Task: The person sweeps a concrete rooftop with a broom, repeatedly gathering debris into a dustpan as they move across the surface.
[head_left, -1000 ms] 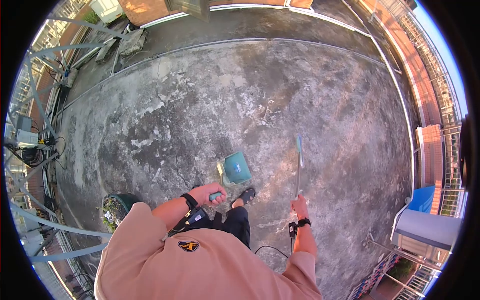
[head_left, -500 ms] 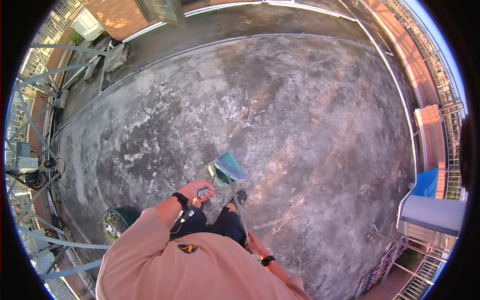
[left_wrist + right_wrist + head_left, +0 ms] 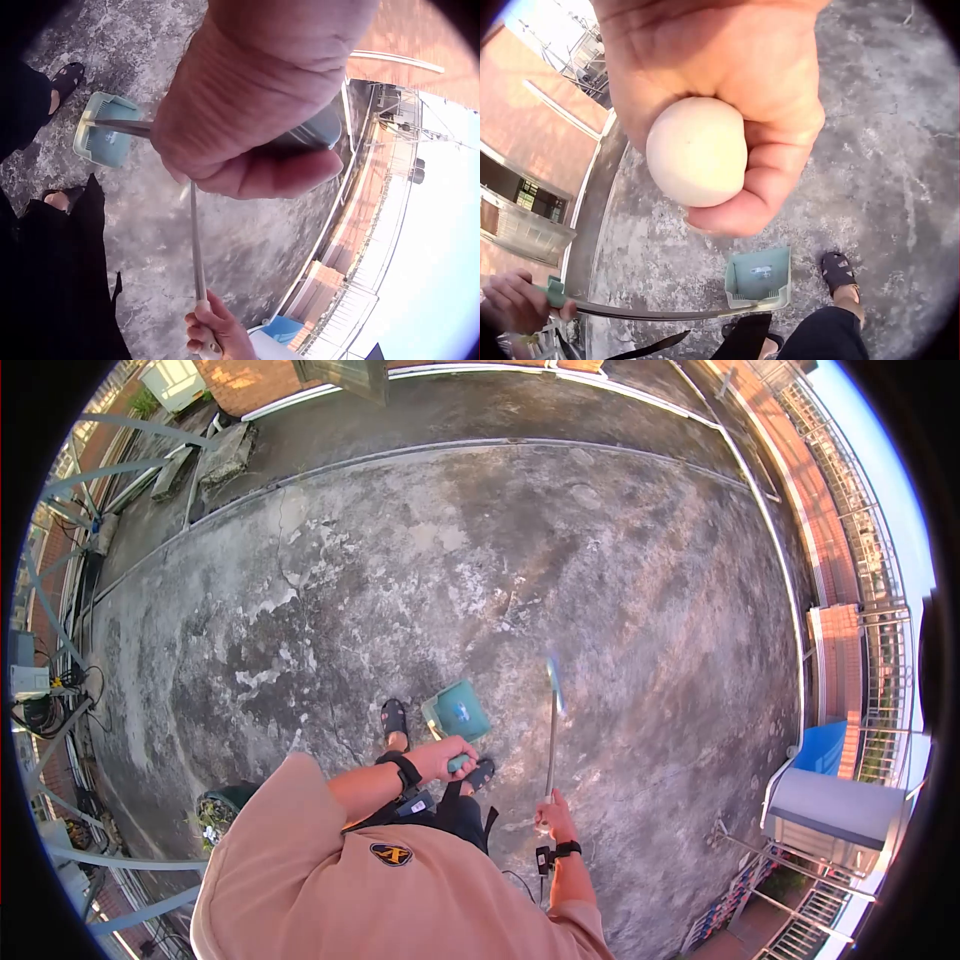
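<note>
In the head view my left hand (image 3: pixel 443 760) grips the green handle of a long-handled dustpan (image 3: pixel 462 710), whose pale green pan is down by the feet. A blue mark shows inside the pan. My right hand (image 3: pixel 557 817) is wrapped round the pole of a broom (image 3: pixel 551 755). The narrow, blurred broom head (image 3: pixel 556 685) is to the right of the dustpan, apart from it. In the right wrist view the pole's rounded white end (image 3: pixel 697 154) pokes out of the fist. The left wrist view shows the dustpan's metal shaft (image 3: pixel 124 127) running down from my left hand (image 3: pixel 255 97).
Feet in dark sandals (image 3: pixel 394 720) stand beside the dustpan on weathered concrete (image 3: pixel 400 590). A potted plant (image 3: pixel 215 815) is at left, near metal struts (image 3: pixel 120 860). Pipes and a railing (image 3: pixel 885 690) border the right side, with a grey cylindrical tank (image 3: pixel 840 805) there.
The broom head swung left over the dustpan half a second ago and is now back out to its right. My right hand moved in toward the body, then out again. The left hand keeps its grip.
</note>
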`<control>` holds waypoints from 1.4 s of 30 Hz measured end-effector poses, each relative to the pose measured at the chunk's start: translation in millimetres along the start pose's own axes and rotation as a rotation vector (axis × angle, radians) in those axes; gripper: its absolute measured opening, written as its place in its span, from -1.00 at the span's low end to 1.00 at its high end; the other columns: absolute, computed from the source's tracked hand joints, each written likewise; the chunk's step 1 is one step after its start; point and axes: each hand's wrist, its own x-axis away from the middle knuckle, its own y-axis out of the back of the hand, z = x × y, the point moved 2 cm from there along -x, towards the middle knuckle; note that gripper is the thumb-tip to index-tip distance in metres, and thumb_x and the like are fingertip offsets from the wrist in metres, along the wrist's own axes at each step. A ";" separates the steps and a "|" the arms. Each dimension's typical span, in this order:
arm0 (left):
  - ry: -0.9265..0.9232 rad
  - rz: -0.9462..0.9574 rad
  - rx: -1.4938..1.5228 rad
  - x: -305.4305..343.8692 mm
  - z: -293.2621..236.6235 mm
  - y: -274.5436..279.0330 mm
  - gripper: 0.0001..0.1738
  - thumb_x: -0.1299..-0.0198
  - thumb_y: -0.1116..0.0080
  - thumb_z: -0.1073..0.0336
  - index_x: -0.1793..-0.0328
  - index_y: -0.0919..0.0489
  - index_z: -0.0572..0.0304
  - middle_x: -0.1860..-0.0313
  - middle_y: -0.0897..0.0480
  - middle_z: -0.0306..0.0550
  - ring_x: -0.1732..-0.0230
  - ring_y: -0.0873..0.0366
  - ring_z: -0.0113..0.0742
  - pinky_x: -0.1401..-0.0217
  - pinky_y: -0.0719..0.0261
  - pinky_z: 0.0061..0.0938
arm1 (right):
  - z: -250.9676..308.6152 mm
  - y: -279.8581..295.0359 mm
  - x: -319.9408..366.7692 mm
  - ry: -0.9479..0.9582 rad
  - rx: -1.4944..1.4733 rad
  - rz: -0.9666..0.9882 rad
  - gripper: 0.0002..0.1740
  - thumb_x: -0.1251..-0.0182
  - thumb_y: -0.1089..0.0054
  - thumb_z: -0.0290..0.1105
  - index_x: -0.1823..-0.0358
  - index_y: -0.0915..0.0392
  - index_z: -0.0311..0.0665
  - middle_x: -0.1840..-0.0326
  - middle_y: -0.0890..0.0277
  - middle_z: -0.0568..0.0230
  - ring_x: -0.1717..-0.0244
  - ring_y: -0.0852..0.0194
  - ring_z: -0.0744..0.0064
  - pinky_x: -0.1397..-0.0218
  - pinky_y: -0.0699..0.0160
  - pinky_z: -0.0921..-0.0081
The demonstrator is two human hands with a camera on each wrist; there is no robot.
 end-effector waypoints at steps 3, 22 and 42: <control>-0.065 -0.029 -0.044 14.8 -1.5 -17.7 -0.85 -0.03 0.04 0.42 0.55 -0.29 0.15 0.71 -0.34 -0.25 0.73 -0.31 -0.50 0.77 -0.17 -0.64 | 6.4 -54.4 -16.5 -0.050 0.194 0.014 -0.44 0.03 0.00 -0.60 -0.09 -0.12 -0.34 0.69 -0.31 0.23 0.77 -0.28 0.39 0.75 -0.31 0.46; -0.120 0.147 0.025 74.8 -57.4 47.5 -0.88 -0.03 0.08 0.45 0.54 -0.32 0.19 0.71 -0.32 -0.25 0.76 -0.25 -0.53 0.79 -0.16 -0.68 | 61.7 -99.8 78.6 -0.041 0.194 0.070 -0.61 0.00 -0.05 -0.54 0.06 -0.30 -0.32 0.64 -0.34 0.35 0.73 -0.33 0.53 0.72 -0.34 0.57; -0.271 -0.084 0.162 131.4 -189.1 32.4 -0.90 -0.06 0.07 0.47 0.47 -0.31 0.32 0.67 -0.29 -0.27 0.77 -0.20 -0.61 0.84 -0.11 -0.74 | 196.4 -142.8 -179.5 0.306 0.721 0.119 -0.27 0.14 -0.05 -0.61 -0.15 0.01 -0.50 0.58 -0.44 0.01 0.65 -0.48 0.29 0.64 -0.43 0.44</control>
